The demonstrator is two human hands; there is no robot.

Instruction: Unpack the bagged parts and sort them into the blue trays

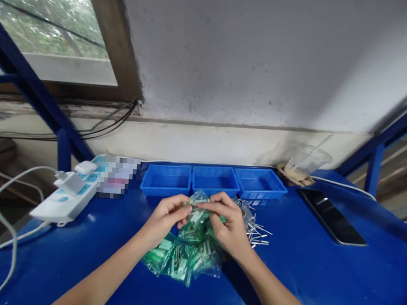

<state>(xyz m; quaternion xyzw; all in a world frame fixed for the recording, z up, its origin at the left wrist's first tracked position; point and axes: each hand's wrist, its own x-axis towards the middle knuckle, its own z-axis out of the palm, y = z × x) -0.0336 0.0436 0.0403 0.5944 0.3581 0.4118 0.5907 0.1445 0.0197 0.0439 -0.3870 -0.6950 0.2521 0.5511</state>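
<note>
Both hands meet above a heap of small green-tinted plastic bags (184, 259) filled with metal pins, on a blue table (320, 284). My left hand (165, 217) and my right hand (228, 222) each pinch one small clear bag (196, 207) between thumb and fingers, holding it up over the heap. Loose silver pins (258, 234) lie just right of my right hand, partly under a clear bag.
Three shallow blue trays (214, 180) stand in a row behind the hands. A white power strip (71, 191) with plugs and cables lies at the left. A dark phone (332, 216) lies at the right, a clear plastic cup (304, 165) by the wall.
</note>
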